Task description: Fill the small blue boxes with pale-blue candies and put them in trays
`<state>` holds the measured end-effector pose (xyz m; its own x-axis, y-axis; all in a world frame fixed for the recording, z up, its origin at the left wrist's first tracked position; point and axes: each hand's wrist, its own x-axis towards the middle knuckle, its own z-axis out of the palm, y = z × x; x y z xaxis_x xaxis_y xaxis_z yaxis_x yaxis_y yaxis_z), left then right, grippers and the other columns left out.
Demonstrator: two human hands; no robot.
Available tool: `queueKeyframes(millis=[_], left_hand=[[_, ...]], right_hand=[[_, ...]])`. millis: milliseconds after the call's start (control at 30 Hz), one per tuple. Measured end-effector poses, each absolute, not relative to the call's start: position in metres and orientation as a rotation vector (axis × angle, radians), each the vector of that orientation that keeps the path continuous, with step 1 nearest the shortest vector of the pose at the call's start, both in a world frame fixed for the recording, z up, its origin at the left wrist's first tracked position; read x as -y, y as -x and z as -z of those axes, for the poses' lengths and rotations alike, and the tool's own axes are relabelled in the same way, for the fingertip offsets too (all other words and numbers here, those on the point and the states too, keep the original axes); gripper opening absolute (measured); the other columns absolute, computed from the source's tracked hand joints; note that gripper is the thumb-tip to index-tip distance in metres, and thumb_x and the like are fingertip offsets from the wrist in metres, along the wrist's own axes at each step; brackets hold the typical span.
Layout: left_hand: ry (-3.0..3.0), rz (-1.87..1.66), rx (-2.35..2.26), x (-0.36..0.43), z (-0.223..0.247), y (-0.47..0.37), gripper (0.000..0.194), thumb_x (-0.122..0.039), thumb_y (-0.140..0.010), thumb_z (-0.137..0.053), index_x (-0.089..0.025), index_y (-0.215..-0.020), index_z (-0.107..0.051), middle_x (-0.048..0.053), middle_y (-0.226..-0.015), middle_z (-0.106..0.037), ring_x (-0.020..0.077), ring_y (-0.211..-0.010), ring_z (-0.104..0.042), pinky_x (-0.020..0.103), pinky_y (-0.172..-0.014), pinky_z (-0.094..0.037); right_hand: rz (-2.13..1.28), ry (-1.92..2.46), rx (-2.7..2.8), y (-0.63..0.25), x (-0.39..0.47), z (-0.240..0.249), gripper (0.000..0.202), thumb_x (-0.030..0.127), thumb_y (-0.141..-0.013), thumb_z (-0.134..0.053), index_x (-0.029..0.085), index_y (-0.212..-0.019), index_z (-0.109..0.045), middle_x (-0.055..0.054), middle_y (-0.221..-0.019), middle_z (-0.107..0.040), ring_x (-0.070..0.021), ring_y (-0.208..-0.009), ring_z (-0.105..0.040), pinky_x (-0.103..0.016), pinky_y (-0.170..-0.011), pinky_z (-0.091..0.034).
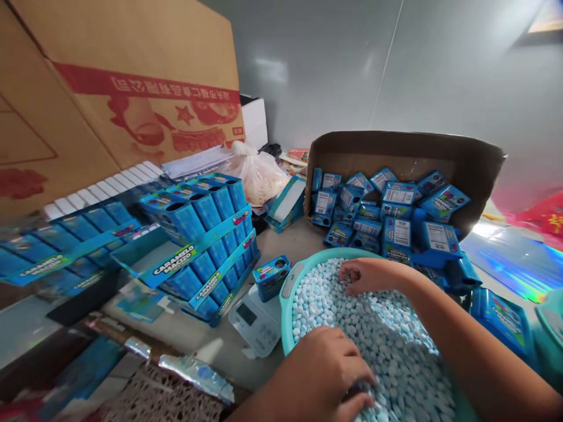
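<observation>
One left hand (332,375) and one right hand (358,276) curled over pale candies (323,293) in the turquoise basin (287,325), grips indiscernible; hasty scooping could have spilled some onto the desk (281,241).

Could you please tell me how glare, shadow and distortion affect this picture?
In the head view, pale glare marks the gray wall, and rainbow reflections streak the shiny sheet at right; also in the head view, shade darkens the small pale pieces toward the camera; lastly, in the head view, the blue packs at far left look stretched and soft.
</observation>
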<state>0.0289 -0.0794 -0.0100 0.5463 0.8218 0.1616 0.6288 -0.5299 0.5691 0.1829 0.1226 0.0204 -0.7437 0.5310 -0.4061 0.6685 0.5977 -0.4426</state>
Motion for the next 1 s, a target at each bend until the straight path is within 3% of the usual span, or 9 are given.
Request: queueKeyframes(millis=[233,400,533,633,700,767,800,900,1000], left_hand=[[-2.301,-0.651,-1.054,0.077,0.009,-0.025,0.010,-0.022,-0.085,-0.071,-0.021,-0.095,-0.074,-0.001,-0.090,-0.076,0.0163,-0.088,-0.068,0.030,-0.084,-0.046],[-2.283,-0.683,-0.996,0.079,0.009,-0.024,0.019,-0.013,-0.085,-0.067,-0.021,-0.100,-0.073,0.000,-0.093,-0.077,0.0155,-0.090,-0.071,0.030,-0.088,-0.050],[-2.328,-0.900,-1.067,0.083,0.006,-0.021,0.031,-0.021,-0.085,-0.069,-0.022,-0.117,-0.068,0.005,-0.118,-0.073,0.0195,-0.108,-0.068,0.034,-0.097,-0.052],[-2.311,-1.354,-1.442,0.079,0.007,0.004,0.026,-0.027,-0.090,-0.063,-0.022,-0.115,-0.066,0.009,-0.116,-0.071,0.0217,-0.109,-0.067,0.039,-0.096,-0.055],[-2.082,-1.544,-1.919,0.069,0.011,0.033,0.024,-0.028,-0.092,-0.061,-0.021,-0.115,-0.064,0.011,-0.113,-0.070,0.0240,-0.110,-0.066,0.043,-0.098,-0.054],[-1.814,-1.436,-2.273,0.056,0.018,0.064,0.052,-0.039,-0.085,-0.069,-0.017,-0.131,-0.056,0.017,-0.132,-0.062,0.0336,-0.125,-0.059,0.051,-0.101,-0.052],[-1.732,-1.300,-2.319,0.050,0.022,0.078,0.057,-0.040,-0.083,-0.070,-0.015,-0.131,-0.055,0.018,-0.131,-0.063,0.0355,-0.122,-0.061,0.051,-0.097,-0.054],[-1.653,-1.045,-2.213,0.040,0.027,0.100,0.036,-0.037,-0.086,-0.066,-0.018,-0.116,-0.063,0.010,-0.107,-0.075,0.0290,-0.098,-0.073,0.039,-0.079,-0.061],[-1.883,-1.245,-2.207,0.042,0.014,0.097,0.031,-0.037,-0.088,-0.064,-0.021,-0.115,-0.062,0.007,-0.108,-0.074,0.0254,-0.099,-0.071,0.035,-0.083,-0.059]], right_hand=[[0.881,-1.028,-2.543,-0.182,-0.124,-0.018,0.041,0.038,-0.072,-0.079,0.019,-0.106,-0.068,-0.001,-0.083,-0.065,-0.0154,-0.072,-0.056,-0.023,-0.059,-0.036],[1.050,-1.038,-2.538,-0.184,-0.121,-0.018,0.017,0.025,-0.075,-0.075,0.018,-0.090,-0.069,0.000,-0.070,-0.064,-0.0135,-0.062,-0.056,-0.024,-0.056,-0.034],[1.280,-1.057,-2.358,-0.186,-0.119,-0.018,0.008,0.025,-0.075,-0.072,0.018,-0.078,-0.068,-0.001,-0.064,-0.064,-0.0134,-0.051,-0.056,-0.025,-0.052,-0.034],[1.316,-1.074,-2.400,-0.185,-0.119,-0.017,0.010,0.027,-0.076,-0.073,0.017,-0.075,-0.069,-0.002,-0.061,-0.063,-0.0131,-0.049,-0.054,-0.025,-0.052,-0.034],[1.351,-1.109,-2.462,-0.181,-0.119,-0.016,0.018,0.030,-0.086,-0.064,0.016,-0.076,-0.068,-0.001,-0.055,-0.060,-0.0127,-0.048,-0.051,-0.025,-0.053,-0.035],[1.387,-1.171,-2.540,-0.173,-0.118,-0.016,0.029,0.035,-0.096,-0.050,0.015,-0.083,-0.067,0.001,-0.054,-0.056,-0.0124,-0.050,-0.050,-0.025,-0.057,-0.038],[1.414,-1.218,-2.571,-0.168,-0.116,-0.016,0.034,0.037,-0.099,-0.044,0.015,-0.087,-0.066,0.001,-0.057,-0.055,-0.0124,-0.052,-0.050,-0.025,-0.058,-0.039],[1.772,-1.489,-2.493,-0.147,-0.103,-0.022,0.038,0.043,-0.102,-0.041,0.014,-0.091,-0.063,0.000,-0.070,-0.056,-0.0126,-0.061,-0.053,-0.025,-0.062,-0.045],[2.618,-1.606,-1.945,-0.122,-0.079,-0.033,0.041,0.050,-0.100,-0.048,0.013,-0.097,-0.064,-0.007,-0.088,-0.064,-0.0157,-0.076,-0.063,-0.030,-0.074,-0.053]])
